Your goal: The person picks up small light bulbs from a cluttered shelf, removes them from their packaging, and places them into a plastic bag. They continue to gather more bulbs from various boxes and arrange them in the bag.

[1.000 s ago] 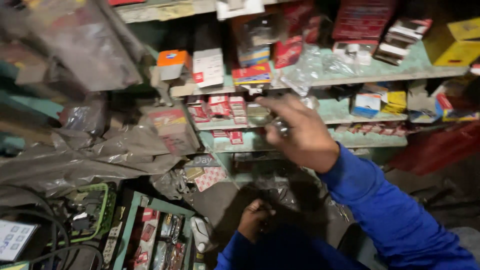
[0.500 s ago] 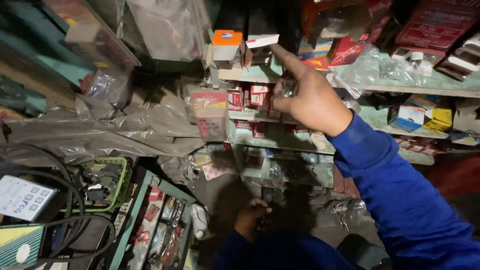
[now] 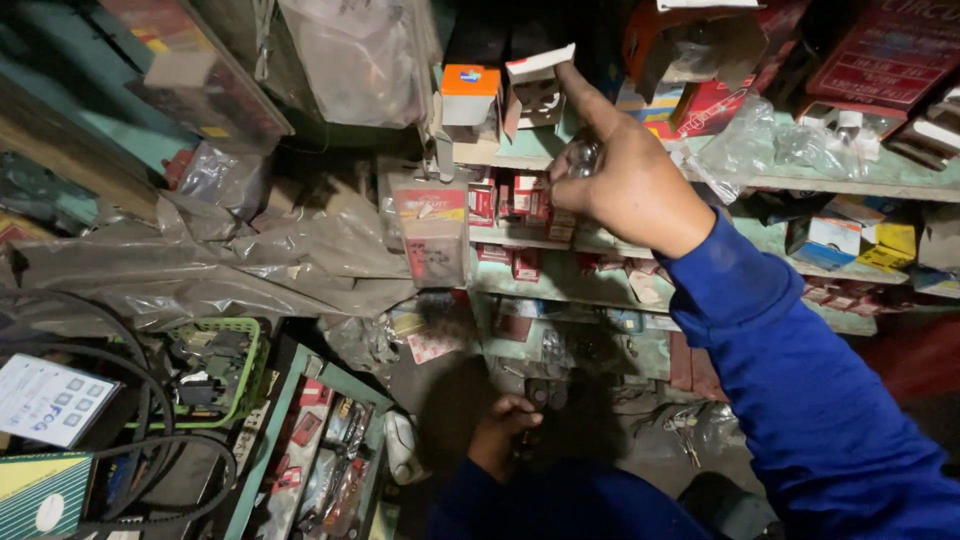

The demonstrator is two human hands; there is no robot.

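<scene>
Tilting open box (image 3: 535,88) (flap leftward), right hand (image 3: 625,180)

Right hand: right hand (image 3: 625,175) raised at the shelf (image 3: 800,183), forefinger touching an open white box (image 3: 535,85), small bulb (image 3: 583,157) in its fingers.
Beside it: orange-topped box (image 3: 470,93), just left.
Left hand: left hand (image 3: 500,450) low, gripping a dark object, unclear.
</scene>
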